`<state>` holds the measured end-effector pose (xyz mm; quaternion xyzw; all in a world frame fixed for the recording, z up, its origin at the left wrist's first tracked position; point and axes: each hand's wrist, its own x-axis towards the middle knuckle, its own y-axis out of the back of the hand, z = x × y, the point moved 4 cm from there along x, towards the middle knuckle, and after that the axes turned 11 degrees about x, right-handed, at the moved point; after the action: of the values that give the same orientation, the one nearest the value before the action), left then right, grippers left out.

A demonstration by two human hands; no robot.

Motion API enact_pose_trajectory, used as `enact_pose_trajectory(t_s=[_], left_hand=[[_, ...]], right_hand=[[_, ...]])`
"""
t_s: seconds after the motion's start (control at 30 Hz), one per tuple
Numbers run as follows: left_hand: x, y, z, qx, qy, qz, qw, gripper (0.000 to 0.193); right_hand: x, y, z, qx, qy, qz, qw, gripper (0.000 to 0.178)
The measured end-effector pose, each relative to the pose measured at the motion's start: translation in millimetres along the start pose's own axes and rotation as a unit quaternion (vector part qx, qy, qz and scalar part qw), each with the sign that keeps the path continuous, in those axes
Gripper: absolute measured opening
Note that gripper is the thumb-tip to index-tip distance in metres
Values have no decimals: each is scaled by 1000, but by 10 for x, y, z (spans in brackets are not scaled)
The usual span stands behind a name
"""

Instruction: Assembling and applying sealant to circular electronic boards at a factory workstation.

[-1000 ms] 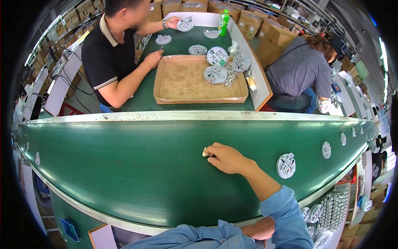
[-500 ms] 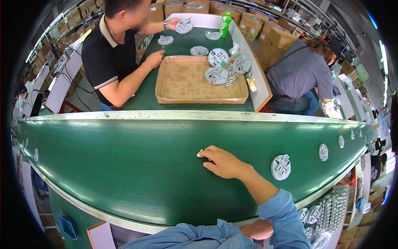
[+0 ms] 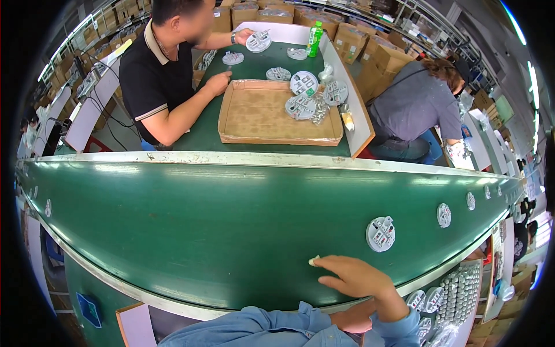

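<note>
My right hand [image 3: 354, 276] hangs over the near part of a green conveyor belt [image 3: 191, 231], its fingers stretched out and thumb apart. A pale cover like a finger cot [image 3: 314, 261] sits on its fingertip, and nothing shows in the grasp. Nearest to it, up and to the right, lies a round white plastic base [image 3: 381, 234] with small dark and red parts in its compartments. My left hand [image 3: 351, 318] rests close to my body below the right wrist, its fingers hidden by the right arm.
More white round bases [image 3: 443, 215] trail off along the belt. Beyond its metal rail [image 3: 260, 159], a person [image 3: 156, 75] holds such a base beside a shallow cardboard tray [image 3: 254, 115]. Another person [image 3: 413, 104] bends at the right. Metal parts [image 3: 459, 292] fill the near right bench.
My right hand has drawn back from mid-belt toward my body and slightly right. The round bases on the belt have shifted a little left.
</note>
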<state>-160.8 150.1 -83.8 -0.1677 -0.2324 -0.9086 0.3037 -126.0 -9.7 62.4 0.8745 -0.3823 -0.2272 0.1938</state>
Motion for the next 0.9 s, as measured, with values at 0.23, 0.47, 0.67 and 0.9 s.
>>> enact_pose_trajectory(t_s=[0.23, 0.47, 0.67, 0.9], left_hand=[[-450, -1736, -1182, 111, 140, -68, 982, 43], [-193, -604, -553, 89, -169, 130, 973, 43], [-60, -552, -384, 73, -74, 48, 993, 41], [-61, -520, -326, 107, -84, 90, 987, 40]], right_hand=[[-282, -505, -40, 78, -22, 34, 996, 43], [-322, -692, 190, 216, -107, 122, 963, 38], [-268, -757, 228, 182, -61, 133, 972, 38], [-302, -803, 184, 202, -69, 137, 967, 38]])
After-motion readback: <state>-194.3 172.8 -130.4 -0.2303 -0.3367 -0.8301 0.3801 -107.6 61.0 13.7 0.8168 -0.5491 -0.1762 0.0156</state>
